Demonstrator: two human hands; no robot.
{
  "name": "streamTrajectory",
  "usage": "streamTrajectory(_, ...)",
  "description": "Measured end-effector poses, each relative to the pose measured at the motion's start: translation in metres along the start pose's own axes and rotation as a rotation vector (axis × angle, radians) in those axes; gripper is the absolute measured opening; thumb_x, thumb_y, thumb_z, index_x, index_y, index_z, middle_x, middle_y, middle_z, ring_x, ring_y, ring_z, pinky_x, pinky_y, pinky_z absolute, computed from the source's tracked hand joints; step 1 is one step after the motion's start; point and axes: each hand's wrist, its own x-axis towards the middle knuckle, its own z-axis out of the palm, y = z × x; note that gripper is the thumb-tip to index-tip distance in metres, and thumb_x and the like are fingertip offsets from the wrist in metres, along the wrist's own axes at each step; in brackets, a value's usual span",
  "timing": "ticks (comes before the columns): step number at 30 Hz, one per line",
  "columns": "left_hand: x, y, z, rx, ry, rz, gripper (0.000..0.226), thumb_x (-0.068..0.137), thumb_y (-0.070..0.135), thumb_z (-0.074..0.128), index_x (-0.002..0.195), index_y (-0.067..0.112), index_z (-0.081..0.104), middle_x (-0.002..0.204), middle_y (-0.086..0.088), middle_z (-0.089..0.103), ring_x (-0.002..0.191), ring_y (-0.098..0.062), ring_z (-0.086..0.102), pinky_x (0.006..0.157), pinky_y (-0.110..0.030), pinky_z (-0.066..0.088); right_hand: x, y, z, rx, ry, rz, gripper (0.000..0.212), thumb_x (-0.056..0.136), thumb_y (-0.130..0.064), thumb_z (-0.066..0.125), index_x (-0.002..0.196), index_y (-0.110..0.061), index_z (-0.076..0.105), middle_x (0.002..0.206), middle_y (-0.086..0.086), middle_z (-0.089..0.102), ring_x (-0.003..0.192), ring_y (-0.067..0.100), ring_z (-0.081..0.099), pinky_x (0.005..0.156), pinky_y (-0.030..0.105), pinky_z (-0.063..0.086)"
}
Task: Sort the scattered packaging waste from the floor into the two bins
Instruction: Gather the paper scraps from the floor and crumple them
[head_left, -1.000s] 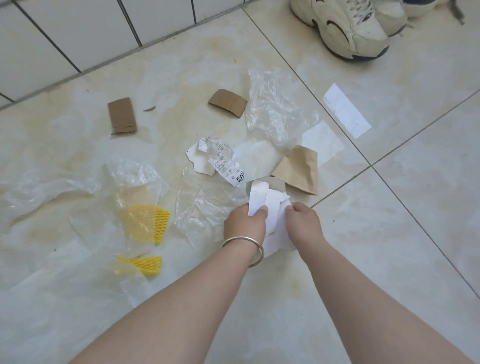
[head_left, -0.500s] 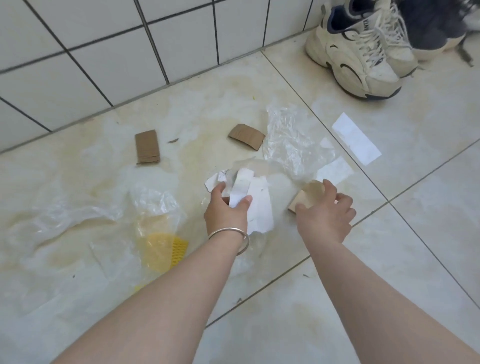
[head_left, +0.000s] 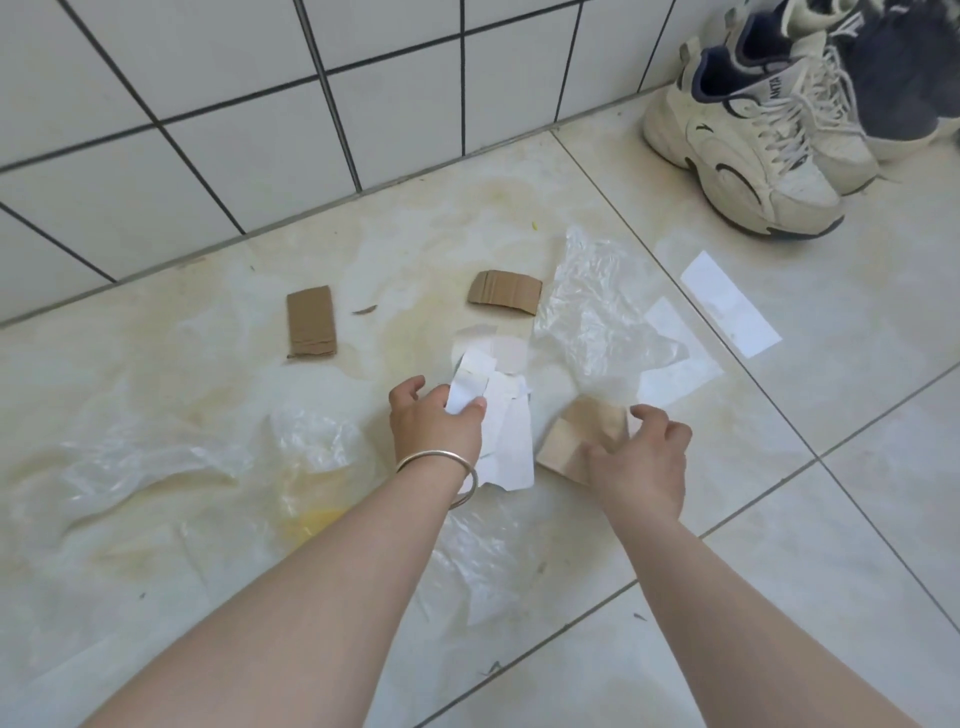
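My left hand, with a silver bangle on the wrist, pinches a bundle of white paper scraps above the floor. My right hand curls its fingers round a tan paper piece on the tile. Two brown cardboard pieces lie farther off, a cardboard piece on the left and a cardboard piece in the middle. Clear plastic film lies crumpled beside the papers. A plastic bag with yellow foam net lies left of my left arm. No bin is in view.
White paper strips lie on the tile to the right. A pair of white sneakers and a dark shoe stand at the top right by the tiled wall. More clear film spreads over the left floor.
The view has tilted up toward the wall. My left hand keeps its paper bundle. My right hand has left the bundle, reached right and closed on the tan paper piece.
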Motion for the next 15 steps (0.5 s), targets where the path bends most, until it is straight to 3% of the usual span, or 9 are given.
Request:
streamTrajectory(4, -0.002, -0.001, -0.002, 0.055, -0.084, -0.021, 0.027, 0.087, 0.033, 0.059, 0.105, 0.013, 0.067, 0.148, 0.001, 0.023, 0.124, -0.022, 0.047, 0.106, -0.034, 0.039, -0.005, -0.008, 0.011, 0.109, -0.111, -0.012, 0.062, 0.082, -0.021, 0.065, 0.136, -0.021, 0.035, 0.134, 0.007, 0.036, 0.113, 0.028, 0.051, 0.085, 0.034, 0.045)
streamTrajectory(8, -0.01, -0.002, -0.003, 0.055, -0.133, -0.01, 0.028, 0.089, 0.028, 0.058, 0.111, 0.011, 0.063, 0.145, 0.001, 0.027, 0.097, -0.016, 0.05, 0.089, -0.017, 0.034, -0.013, -0.018, 0.018, 0.287, -0.221, 0.074, 0.065, 0.083, -0.019, 0.064, 0.14, -0.019, 0.033, 0.13, 0.005, 0.049, 0.105, 0.023, 0.052, 0.076, 0.027, 0.038)
streamTrajectory(10, -0.011, -0.003, -0.005, 0.079, -0.143, -0.009, 0.032, 0.09, 0.028, 0.057, 0.116, 0.009, 0.059, 0.143, -0.002, 0.033, 0.106, -0.02, 0.052, 0.088, -0.019, 0.034, -0.015, -0.021, 0.02, 0.337, -0.275, 0.112, 0.056, 0.084, -0.017, 0.063, 0.135, -0.017, 0.04, 0.114, 0.002, 0.055, 0.093, 0.018, 0.047, 0.073, 0.027, 0.037)
streamTrajectory(12, -0.011, -0.004, -0.008, 0.085, -0.149, -0.019, 0.032, 0.089, 0.029, 0.058, 0.114, 0.008, 0.059, 0.133, -0.006, 0.048, 0.114, -0.026, 0.053, 0.092, -0.026, 0.04, -0.016, -0.022, 0.022, 0.343, -0.308, 0.123, 0.046, 0.084, -0.017, 0.062, 0.128, -0.014, 0.046, 0.1, 0.0, 0.052, 0.089, 0.017, 0.047, 0.073, 0.028, 0.037)
streamTrajectory(15, -0.012, -0.007, -0.015, 0.03, -0.145, -0.037, 0.021, 0.087, 0.029, 0.06, 0.097, 0.01, 0.063, 0.105, -0.008, 0.065, 0.097, -0.029, 0.059, 0.079, -0.028, 0.045, -0.018, -0.024, 0.021, 0.374, -0.328, 0.146, 0.037, 0.083, -0.019, 0.063, 0.118, -0.014, 0.054, 0.096, -0.001, 0.054, 0.091, 0.022, 0.053, 0.075, 0.031, 0.043)
